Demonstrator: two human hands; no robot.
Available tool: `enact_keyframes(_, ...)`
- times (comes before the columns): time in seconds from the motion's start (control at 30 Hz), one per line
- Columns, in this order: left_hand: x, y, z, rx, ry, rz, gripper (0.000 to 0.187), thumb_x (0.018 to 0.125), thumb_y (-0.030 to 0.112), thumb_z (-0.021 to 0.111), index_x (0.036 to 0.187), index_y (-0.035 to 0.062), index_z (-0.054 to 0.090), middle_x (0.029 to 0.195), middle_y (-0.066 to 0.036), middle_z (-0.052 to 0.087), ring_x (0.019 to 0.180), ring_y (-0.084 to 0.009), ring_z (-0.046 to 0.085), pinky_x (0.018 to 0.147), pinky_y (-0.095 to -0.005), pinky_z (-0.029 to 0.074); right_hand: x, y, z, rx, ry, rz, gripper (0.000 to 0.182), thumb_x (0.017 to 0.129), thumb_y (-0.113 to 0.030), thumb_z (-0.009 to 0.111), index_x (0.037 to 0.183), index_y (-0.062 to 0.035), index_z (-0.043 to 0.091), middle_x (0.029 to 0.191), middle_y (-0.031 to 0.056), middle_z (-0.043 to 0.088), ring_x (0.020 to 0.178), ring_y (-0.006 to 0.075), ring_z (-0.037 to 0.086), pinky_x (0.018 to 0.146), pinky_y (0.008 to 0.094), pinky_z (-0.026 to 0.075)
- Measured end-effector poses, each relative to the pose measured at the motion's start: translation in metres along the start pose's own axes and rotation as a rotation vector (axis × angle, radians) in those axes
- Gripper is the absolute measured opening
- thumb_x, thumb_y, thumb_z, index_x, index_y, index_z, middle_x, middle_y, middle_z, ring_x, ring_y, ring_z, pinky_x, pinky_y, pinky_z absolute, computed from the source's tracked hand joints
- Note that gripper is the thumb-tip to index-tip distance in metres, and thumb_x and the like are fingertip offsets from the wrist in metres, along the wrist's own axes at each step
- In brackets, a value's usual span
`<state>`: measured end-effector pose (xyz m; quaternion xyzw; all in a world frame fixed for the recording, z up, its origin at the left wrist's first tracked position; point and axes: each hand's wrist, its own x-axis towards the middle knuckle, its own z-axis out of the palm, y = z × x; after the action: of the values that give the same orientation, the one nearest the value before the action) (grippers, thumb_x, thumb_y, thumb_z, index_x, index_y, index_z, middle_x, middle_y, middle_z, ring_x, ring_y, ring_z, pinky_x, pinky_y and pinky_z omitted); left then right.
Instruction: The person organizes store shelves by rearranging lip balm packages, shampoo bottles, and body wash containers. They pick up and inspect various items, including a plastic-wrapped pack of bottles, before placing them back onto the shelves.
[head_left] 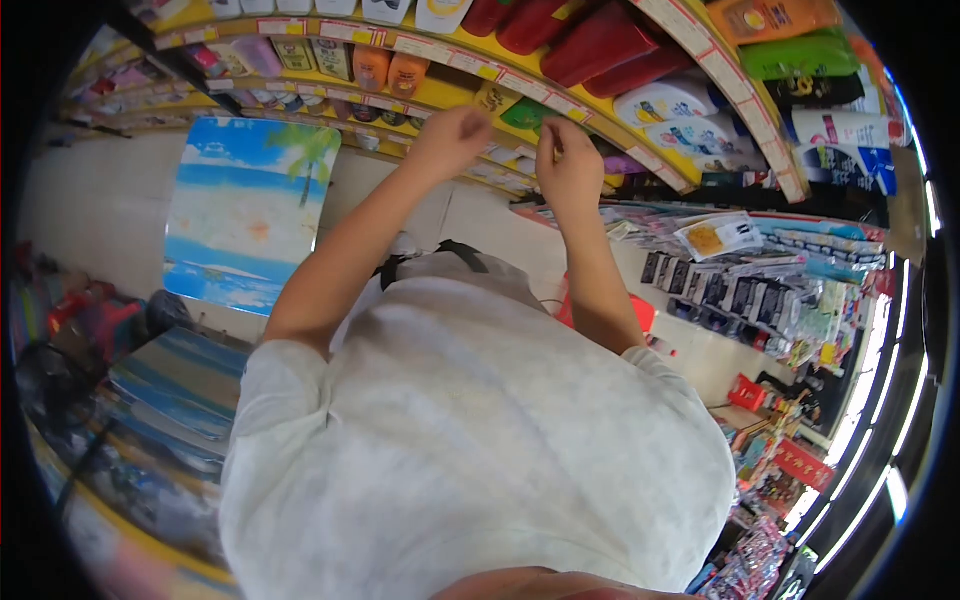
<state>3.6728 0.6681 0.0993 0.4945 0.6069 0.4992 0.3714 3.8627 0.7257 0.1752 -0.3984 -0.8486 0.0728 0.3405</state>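
My left hand (455, 140) is raised in front of the shelves, its fingers curled inward and a little blurred. My right hand (572, 172) is up beside it, thumb and fingers drawn close together. A gap separates the two hands. Whatever either hand may hold is too small or hidden to make out. Behind them, on a yellow shelf, are a green package (524, 114) and a yellowish package (495, 97). Two orange bottles (389, 72) stand on the shelf left of my hands.
Dark red bottles (610, 45) and white bottles (665, 100) line the upper right shelves. A folding table (245, 215) with a beach print stands at left. Hanging packaged goods (720, 290) fill the right side. Something red (640, 313) is near my right elbow.
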Motion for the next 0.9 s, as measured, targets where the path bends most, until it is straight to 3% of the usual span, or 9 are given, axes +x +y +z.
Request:
enact_keyframes(0.03,-0.015,-0.023,-0.005,0.104,-0.052,-0.035,0.021,0.095,0.015,0.069,0.109,-0.0008,0.067,0.093,-0.010,0.072,0.081,-0.0177,0.071,0.075,-0.0318,0.056,-0.011,0.009,0.001,-0.025,-0.073,0.085,0.014,0.093,-0.021,0.068,0.098,-0.0093,0.071,0.078,0.0149,0.070,0.073,0.0349,0.070,0.066,0.0448,0.055)
enact_keyframes(0.1,-0.048,-0.082,-0.007,0.007,0.018,-0.057,0.016,0.094,0.013,0.070,0.101,-0.0003,0.069,0.088,-0.009,0.072,0.077,-0.0170,0.069,0.073,-0.0310,0.055,-0.030,0.024,0.002,-0.067,-0.232,0.248,0.016,0.094,-0.025,0.069,0.096,-0.0102,0.072,0.071,0.0138,0.069,0.066,0.0351,0.069,0.061,0.0460,0.054)
enact_keyframes(0.23,-0.102,-0.120,-0.037,0.117,0.029,-0.242,0.014,0.094,0.013,0.069,0.098,-0.0010,0.069,0.085,-0.007,0.072,0.077,-0.0151,0.068,0.074,-0.0297,0.054,-0.047,0.034,0.018,-0.078,-0.360,0.300,0.026,0.095,-0.034,0.067,0.089,-0.0095,0.071,0.069,0.0156,0.069,0.068,0.0376,0.069,0.061,0.0486,0.054)
enact_keyframes(0.43,-0.157,-0.153,-0.067,-0.098,0.174,-0.413,0.024,0.097,0.023,0.067,0.090,0.0010,0.072,0.076,-0.006,0.070,0.069,-0.0127,0.065,0.067,-0.0294,0.052,-0.056,0.016,0.061,-0.017,-0.454,0.125,0.034,0.099,-0.039,0.061,0.087,-0.0086,0.071,0.064,0.0166,0.064,0.066,0.0393,0.067,0.060,0.0498,0.050)
enact_keyframes(0.53,-0.172,-0.163,-0.074,-0.070,0.241,-0.470,0.030,0.099,0.028,0.066,0.085,0.0008,0.071,0.074,-0.006,0.069,0.068,-0.0118,0.063,0.068,-0.0281,0.050,-0.054,-0.008,0.072,-0.072,-0.624,0.089,0.033,0.097,-0.037,0.060,0.088,-0.0080,0.072,0.074,0.0208,0.069,0.071,0.0426,0.068,0.064,0.0533,0.054)
enact_keyframes(0.7,-0.188,-0.153,-0.078,-0.068,0.247,-0.564,0.028,0.099,0.024,0.068,0.082,0.0021,0.066,0.076,-0.002,0.066,0.070,-0.0081,0.058,0.069,-0.0259,0.048,-0.075,-0.022,0.092,-0.069,-0.759,-0.011,0.025,0.095,-0.028,0.063,0.091,-0.0047,0.070,0.078,0.0210,0.068,0.074,0.0415,0.067,0.067,0.0510,0.053)
enact_keyframes(0.8,-0.202,-0.182,-0.038,-0.298,0.441,-0.422,0.020,0.096,0.018,0.072,0.086,0.0030,0.064,0.081,0.000,0.066,0.073,-0.0072,0.057,0.070,-0.0255,0.047,-0.103,-0.020,0.100,-0.014,-0.832,-0.037,0.013,0.092,-0.016,0.066,0.095,-0.0029,0.068,0.080,0.0182,0.068,0.073,0.0372,0.068,0.068,0.0474,0.053)
enact_keyframes(0.83,-0.207,-0.186,-0.028,-0.382,0.454,-0.431,0.020,0.088,0.019,0.078,0.090,0.0022,0.069,0.079,-0.005,0.069,0.071,-0.0129,0.061,0.069,-0.0297,0.051,-0.113,-0.020,0.103,0.007,-0.867,-0.035,0.010,0.091,-0.011,0.067,0.096,-0.0023,0.067,0.081,0.0169,0.068,0.073,0.0355,0.068,0.068,0.0461,0.053)
enact_keyframes(0.9,-0.221,-0.191,-0.009,-0.486,0.387,-0.449,0.015,0.091,0.015,0.076,0.092,0.0024,0.067,0.083,-0.002,0.068,0.076,-0.0095,0.061,0.073,-0.0271,0.050,-0.141,-0.027,0.108,0.029,-0.896,-0.024,0.012,0.089,-0.006,0.068,0.100,-0.0025,0.067,0.083,0.0140,0.069,0.071,0.0313,0.068,0.067,0.0430,0.053)
